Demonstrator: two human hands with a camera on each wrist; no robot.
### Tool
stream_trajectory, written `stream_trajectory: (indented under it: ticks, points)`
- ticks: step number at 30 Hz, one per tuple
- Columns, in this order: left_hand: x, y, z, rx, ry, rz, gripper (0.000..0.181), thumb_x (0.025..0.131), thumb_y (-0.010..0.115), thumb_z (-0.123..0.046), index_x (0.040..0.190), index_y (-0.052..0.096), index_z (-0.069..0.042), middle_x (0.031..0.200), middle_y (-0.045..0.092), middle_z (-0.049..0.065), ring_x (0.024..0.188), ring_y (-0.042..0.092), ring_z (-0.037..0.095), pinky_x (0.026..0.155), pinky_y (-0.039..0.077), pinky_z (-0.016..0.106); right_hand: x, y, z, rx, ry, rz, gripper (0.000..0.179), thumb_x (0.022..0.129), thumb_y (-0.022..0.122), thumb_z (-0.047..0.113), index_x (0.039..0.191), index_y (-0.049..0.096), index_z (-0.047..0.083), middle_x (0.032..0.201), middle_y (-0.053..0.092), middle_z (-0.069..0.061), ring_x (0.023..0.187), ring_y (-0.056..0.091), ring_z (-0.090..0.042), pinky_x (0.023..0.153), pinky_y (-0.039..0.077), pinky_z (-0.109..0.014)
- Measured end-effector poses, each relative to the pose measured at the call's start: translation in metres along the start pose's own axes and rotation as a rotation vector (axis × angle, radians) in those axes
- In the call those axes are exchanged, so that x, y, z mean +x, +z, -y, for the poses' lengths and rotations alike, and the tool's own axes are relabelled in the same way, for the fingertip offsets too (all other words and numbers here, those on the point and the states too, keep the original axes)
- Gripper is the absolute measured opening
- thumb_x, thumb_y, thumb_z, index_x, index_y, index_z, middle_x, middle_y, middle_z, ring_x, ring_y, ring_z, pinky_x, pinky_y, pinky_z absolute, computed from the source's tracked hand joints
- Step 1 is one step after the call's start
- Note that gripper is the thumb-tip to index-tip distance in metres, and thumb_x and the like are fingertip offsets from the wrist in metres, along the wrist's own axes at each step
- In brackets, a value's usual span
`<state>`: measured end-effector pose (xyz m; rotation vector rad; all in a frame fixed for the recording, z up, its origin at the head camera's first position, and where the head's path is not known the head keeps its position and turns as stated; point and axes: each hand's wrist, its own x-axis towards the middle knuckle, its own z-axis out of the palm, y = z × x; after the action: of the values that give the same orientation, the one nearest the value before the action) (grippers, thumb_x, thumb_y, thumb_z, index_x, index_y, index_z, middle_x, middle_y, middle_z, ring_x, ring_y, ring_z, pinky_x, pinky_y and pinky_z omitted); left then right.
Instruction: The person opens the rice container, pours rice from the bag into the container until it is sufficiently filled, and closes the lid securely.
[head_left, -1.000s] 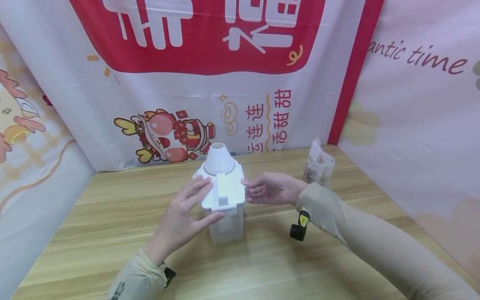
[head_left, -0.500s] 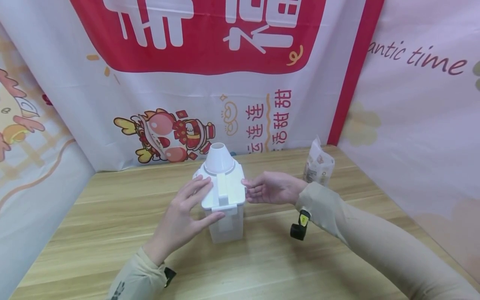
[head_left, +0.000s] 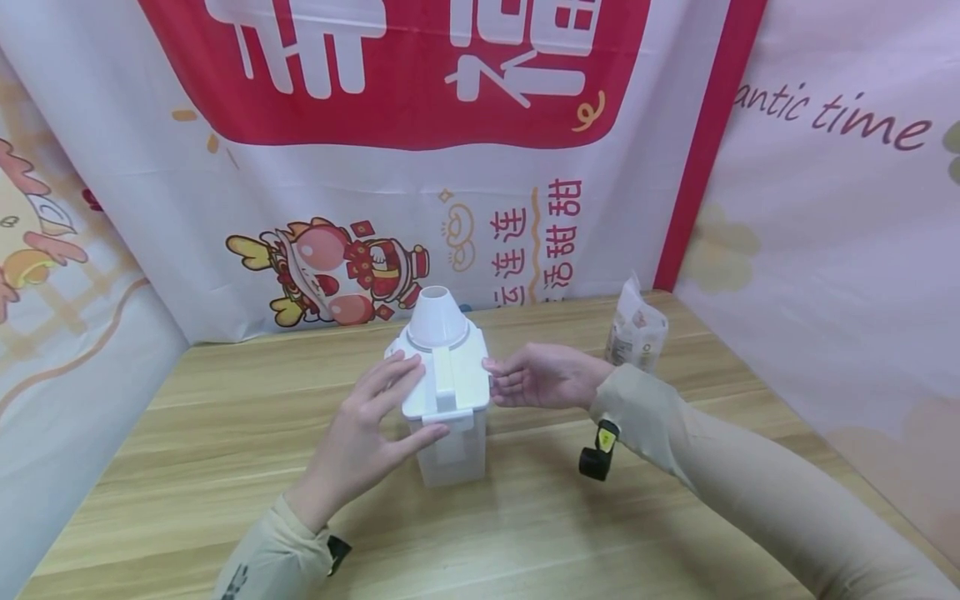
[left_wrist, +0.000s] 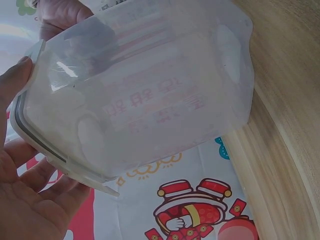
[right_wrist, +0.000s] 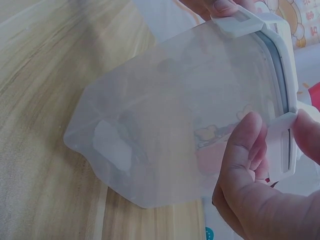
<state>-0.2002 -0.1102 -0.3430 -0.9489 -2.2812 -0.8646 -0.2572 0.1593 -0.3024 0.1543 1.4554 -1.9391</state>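
Observation:
A translucent plastic storage container (head_left: 455, 461) stands upright on the wooden table, with see-through walls and little visible inside. Its white lid (head_left: 467, 367) is on and carries a white cone-shaped cup (head_left: 437, 320). My left hand (head_left: 367, 425) holds the lid from the left, fingers spread along its side and top, thumb at the front clip (head_left: 448, 418). At the lid's right side, my right hand (head_left: 551, 377) pinches a white side clip (right_wrist: 281, 156) between thumb and curled fingers. From the head view that clip is mostly hidden by the fingers.
Behind the right hand, a pale printed pouch (head_left: 637, 333) stands near the table's back right corner. Printed cloth hangs behind and on both sides of the wooden table (head_left: 225, 433). A black strap-mounted camera (head_left: 597, 458) hangs under the right wrist.

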Motion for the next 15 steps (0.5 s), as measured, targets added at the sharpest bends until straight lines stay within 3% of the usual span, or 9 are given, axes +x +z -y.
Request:
stream_trajectory:
  ticks: [15]
  points:
    - [-0.0008, 0.0008, -0.0003, -0.003, -0.014, 0.003, 0.075, 0.072, 0.088, -0.036, 0.132, 0.06, 0.0, 0.142, 0.052, 0.01, 0.135, 0.04, 0.033, 0.107, 0.036, 0.057, 0.0012, -0.0013, -0.0013, -0.01, -0.008, 0.015, 0.012, 0.095, 0.062, 0.004, 0.105, 0.062, -0.002, 0.092, 0.065, -0.014, 0.084, 0.063, -0.024, 0.095, 0.05, -0.038]
